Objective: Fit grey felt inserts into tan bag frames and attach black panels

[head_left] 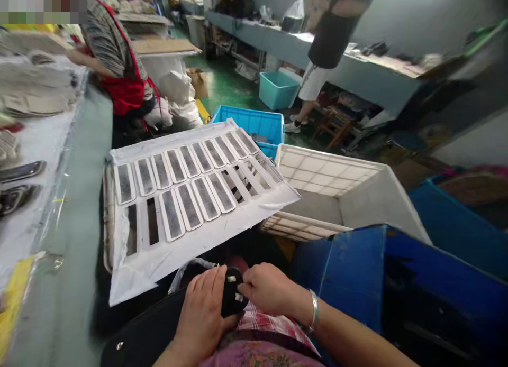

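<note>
A glossy green floor (pixel 222 89) and a white plastic lattice crate (pixel 329 168) lie beyond a smooth black strip (pixel 148 327) at the person's lap, its long axis slanting, rounded end pointing forward and right. The left hand (pixel 204 309), fingers together, clasps it; the right hand (pixel 270 290) pinches that end.

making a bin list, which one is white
The gridded crate right of the white panel; its walls are white, while the others, like the bright blue bin behind that panel, look blue or turquoise.
</note>
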The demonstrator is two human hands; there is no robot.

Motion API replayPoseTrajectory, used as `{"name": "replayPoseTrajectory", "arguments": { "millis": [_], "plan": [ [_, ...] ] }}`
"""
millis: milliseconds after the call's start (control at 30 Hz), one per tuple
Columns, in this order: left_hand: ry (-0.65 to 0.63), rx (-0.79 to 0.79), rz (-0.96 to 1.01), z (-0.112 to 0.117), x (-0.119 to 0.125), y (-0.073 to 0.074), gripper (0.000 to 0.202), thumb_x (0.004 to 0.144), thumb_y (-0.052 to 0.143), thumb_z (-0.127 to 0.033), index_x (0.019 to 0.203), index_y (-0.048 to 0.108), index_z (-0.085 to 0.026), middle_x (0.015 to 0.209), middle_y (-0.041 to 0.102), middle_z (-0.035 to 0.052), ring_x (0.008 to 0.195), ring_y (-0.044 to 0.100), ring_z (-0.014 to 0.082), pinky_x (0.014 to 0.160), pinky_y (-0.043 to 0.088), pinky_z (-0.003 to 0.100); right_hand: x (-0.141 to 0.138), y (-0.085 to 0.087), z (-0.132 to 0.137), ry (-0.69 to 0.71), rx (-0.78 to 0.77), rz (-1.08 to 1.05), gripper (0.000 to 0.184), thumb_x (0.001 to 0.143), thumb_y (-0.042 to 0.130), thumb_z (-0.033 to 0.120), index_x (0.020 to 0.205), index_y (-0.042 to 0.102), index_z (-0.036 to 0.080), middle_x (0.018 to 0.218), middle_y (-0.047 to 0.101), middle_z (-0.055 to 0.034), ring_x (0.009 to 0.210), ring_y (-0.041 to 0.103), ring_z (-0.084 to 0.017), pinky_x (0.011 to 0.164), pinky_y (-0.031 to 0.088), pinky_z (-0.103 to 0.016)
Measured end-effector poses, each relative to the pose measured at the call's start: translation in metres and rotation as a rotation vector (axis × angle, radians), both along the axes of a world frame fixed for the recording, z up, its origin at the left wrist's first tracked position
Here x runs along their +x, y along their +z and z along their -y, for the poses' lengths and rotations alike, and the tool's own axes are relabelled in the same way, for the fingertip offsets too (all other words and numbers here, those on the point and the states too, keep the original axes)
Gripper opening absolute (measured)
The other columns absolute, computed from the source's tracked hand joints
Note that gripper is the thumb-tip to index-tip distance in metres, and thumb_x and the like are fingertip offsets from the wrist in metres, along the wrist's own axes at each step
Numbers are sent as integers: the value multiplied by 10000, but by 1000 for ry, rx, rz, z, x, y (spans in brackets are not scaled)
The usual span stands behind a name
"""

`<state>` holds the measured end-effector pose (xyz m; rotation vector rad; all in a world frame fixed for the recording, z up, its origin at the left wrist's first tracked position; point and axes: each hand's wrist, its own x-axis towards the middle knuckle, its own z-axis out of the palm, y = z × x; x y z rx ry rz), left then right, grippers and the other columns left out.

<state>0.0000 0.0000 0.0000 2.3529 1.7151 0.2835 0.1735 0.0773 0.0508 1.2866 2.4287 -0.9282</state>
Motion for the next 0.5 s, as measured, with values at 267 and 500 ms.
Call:
{"name": "replayPoseTrajectory", "arguments": {
  "millis": [267,500],
  "plan": [
    [21,-7,51,-5,4,8,604,650,632,-314,1193,445,-123,1148,556,131,1058,495,290,922,350,429,6,-12,2,-126,-101,-99,342,799,499,377,574,636,160,525,559,3,469,416,-84,455,233,-239],
    [45,-2,72,-7,10,14,565,650,627,-331,1154,477,-124,1097,577,126,1014,516,284,892,377,431,16,-43,9,-416,-272,-268,383,708,593,498,554,544,151,484,421,62,459,336,-60,415,219,-209]
  ]
}}
